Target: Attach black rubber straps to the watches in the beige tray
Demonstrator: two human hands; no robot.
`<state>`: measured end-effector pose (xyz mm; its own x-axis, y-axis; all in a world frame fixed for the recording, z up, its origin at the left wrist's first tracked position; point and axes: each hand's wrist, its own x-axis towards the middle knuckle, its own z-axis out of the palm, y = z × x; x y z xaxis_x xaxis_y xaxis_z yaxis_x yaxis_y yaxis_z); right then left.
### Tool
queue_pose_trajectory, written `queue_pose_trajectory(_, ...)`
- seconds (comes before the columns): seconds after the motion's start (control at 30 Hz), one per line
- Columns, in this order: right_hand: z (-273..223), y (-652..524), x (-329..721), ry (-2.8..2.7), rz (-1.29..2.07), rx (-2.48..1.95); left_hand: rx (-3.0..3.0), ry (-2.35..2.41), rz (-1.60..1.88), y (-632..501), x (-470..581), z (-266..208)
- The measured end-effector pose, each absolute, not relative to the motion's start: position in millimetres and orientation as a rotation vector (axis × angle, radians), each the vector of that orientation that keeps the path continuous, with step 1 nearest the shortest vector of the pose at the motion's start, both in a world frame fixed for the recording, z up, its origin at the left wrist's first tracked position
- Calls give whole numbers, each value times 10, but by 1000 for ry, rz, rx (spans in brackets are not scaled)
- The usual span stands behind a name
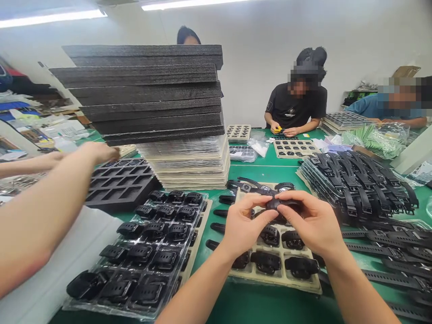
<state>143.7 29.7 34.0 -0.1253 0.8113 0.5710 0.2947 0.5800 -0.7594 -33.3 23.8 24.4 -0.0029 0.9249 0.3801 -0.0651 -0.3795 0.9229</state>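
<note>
Both my hands meet above a beige tray (286, 282), their fingers closed round a black smartwatch (272, 203). My left hand (243, 223) pinches its left part between thumb and fingers. From the other side my right hand (312, 221) grips the same watch, and the fingers hide much of it. In the tray's compartments below sit several black watches with curled straps, among them a watch (266, 262) at the front. Loose straps stick out past the tray's left edge. Left of my hands, a clear plastic tray (148, 310) carries rows of strapped watches.
A tall stack of black foam sheets (151, 99) rests on pale trays (199, 166). Piled watches (361, 180) and loose watches (394, 252) lie right. A co-worker's arm (50, 207) reaches in from the left over black foam trays (124, 193). Another person (293, 108) works opposite.
</note>
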Motion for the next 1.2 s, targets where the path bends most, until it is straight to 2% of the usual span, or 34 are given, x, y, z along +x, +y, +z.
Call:
queue_pose_trajectory(0.33,382,331,1552,-1729,781,-889,1588,934,1500,215,-340,283)
queue_pose_trajectory(0.53,490,322,1696,-1893,477,-836,1922,918,1543,219,-429,334)
queue_pose_trajectory(0.8,492,263,1630,-1781,872,-1004,2041,880,1441,204,-458,364)
queue_pose_trajectory(1.2,398,268,1412,-1529,1044,-894,1703,849,1521,177,-418,332)
